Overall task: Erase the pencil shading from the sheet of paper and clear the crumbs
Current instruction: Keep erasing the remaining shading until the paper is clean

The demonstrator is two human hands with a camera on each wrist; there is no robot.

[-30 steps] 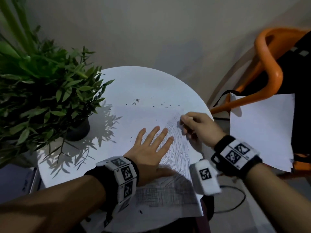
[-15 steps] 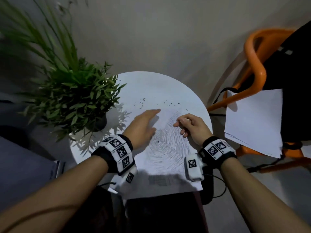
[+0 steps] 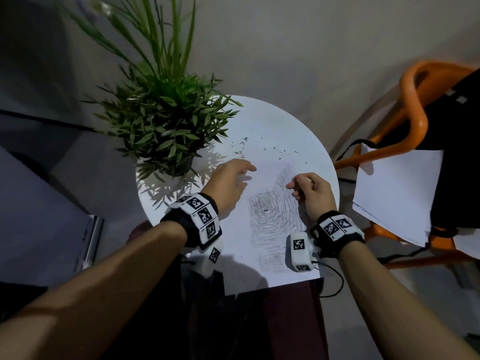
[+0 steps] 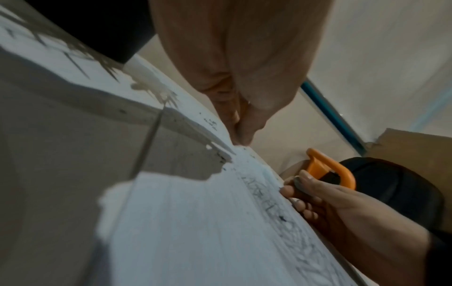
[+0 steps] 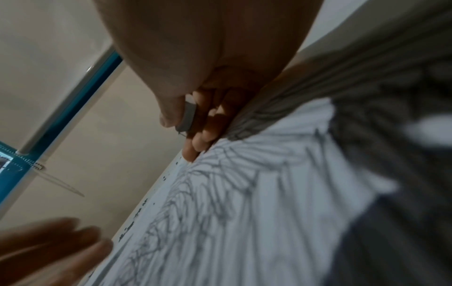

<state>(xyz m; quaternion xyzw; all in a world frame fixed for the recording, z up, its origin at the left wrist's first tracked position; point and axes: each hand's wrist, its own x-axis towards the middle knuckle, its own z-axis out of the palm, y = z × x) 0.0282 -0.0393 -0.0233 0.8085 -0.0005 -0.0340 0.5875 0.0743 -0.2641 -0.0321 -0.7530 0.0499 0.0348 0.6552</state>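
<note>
**Eraser held off the shading; crumbs lie along the far part of the sheet**

The sheet of paper [image 3: 262, 178] lies flat on a round white table [image 3: 306, 141], its near edge overhanging the table rim. Pencil shading [image 3: 275, 211] covers the right-hand part of the sheet in dense curved strokes.

Right hand [image 3: 311, 193]: positioned at the right edge of the shading, fingers curled. Thumb and forefinger pinch a small pale eraser [image 5: 188, 114], seen edge-on in the right wrist view. Whether the eraser touches the paper cannot be determined.

Left hand [image 3: 228, 180]: positioned over the left part of the sheet, fingers extended and relaxed, gripping nothing, fingertips directed toward the crumbs.

Dark eraser crumbs [image 3: 259, 149] lie scattered beyond both hands, on the far part of the sheet. One further dark speck lies within the shading.

A potted plant [image 3: 166, 126] stands on the left of the table. An orange chair [image 3: 413, 120] to the right carries loose white sheets [image 3: 397, 193].
</note>
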